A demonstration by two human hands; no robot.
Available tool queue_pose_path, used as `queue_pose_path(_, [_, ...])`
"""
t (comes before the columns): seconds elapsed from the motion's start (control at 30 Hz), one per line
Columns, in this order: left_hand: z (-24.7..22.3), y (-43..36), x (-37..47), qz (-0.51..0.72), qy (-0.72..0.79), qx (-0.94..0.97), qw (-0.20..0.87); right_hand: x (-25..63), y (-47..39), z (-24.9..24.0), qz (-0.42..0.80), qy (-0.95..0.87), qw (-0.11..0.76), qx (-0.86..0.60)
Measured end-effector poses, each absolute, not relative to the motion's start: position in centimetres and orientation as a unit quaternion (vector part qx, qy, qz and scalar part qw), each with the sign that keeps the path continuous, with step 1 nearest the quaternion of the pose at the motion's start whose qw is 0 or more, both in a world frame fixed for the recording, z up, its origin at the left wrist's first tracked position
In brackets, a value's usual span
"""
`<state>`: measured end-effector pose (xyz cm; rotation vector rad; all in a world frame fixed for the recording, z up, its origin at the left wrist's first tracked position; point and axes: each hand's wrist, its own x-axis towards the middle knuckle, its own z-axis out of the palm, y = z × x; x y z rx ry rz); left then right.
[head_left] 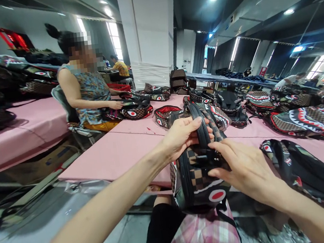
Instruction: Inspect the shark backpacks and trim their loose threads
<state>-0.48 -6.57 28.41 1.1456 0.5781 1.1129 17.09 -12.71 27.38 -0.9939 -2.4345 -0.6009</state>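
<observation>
A brown-checked backpack point(197, 172) with black zipper trim and a red-and-white eye patch stands over my lap at the table edge. My left hand point(185, 134) is closed round its raised black zippered edge point(200, 127), thumb on the near side and fingertips showing past it. My right hand point(237, 163) grips the backpack just to the right, forefinger at the black edge and thumb lower on the checked panel. Its other fingers are hidden behind the hand, and I cannot make out any small part between them.
The pink table point(107, 155) holds several similar bags, with an open black-lined one point(308, 171) at right and shark-mouth bags point(302, 121) beyond it. A co-worker point(87, 83) sits across at left, handling another bag point(137, 110). A white pillar point(148, 29) rises behind.
</observation>
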Motion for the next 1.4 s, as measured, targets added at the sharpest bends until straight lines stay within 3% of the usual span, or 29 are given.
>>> queue_pose_path(0.07, [28.6,-6.8,-1.0,0.498,0.284,0.558,0.6,16.5,-12.4,27.3,-0.224,-0.885,0.207,-0.353])
queue_pose_path(0.17, [28.7,-7.9,-2.9,0.497,0.366,0.677,0.4,16.0,-11.7,27.2,-0.243,-0.879,0.209,-0.352])
queue_pose_path(0.37, [26.6,-9.8,-5.7,0.372,0.384,0.841,0.077,16.2,-10.0,27.3,-0.221,-0.876,0.25,-0.348])
queue_pose_path(0.73, [26.1,-8.6,-4.6,0.228,0.368,0.889,-0.151,16.6,-10.1,27.6,-0.221,-0.875,0.234,-0.363])
queue_pose_path(0.83, [25.8,-8.9,-4.4,0.217,0.35,0.893,-0.179,16.6,-10.0,27.7,-0.211,-0.877,0.237,-0.362])
queue_pose_path(0.9, [25.5,-9.0,-4.4,0.257,0.346,0.891,-0.144,16.6,-10.0,27.7,-0.202,-0.878,0.238,-0.363])
queue_pose_path(1.1, [25.3,-8.6,-5.9,0.45,0.352,0.799,0.187,16.7,-9.7,27.7,-0.184,-0.88,0.248,-0.361])
queue_pose_path(1.17, [25.0,-8.6,-5.9,0.466,0.343,0.798,0.171,16.8,-9.6,27.7,-0.18,-0.879,0.252,-0.362])
queue_pose_path(1.23, [24.7,-8.8,-5.4,0.453,0.348,0.817,0.082,17.0,-9.4,27.7,-0.16,-0.881,0.266,-0.358])
queue_pose_path(1.33, [24.1,-9.1,-4.3,0.404,0.362,0.839,-0.045,17.5,-9.0,27.8,-0.079,-0.881,0.318,-0.342])
queue_pose_path(1.4, [24.0,-9.0,-4.0,0.392,0.352,0.848,-0.063,18.0,-8.7,27.8,-0.013,-0.875,0.355,-0.33])
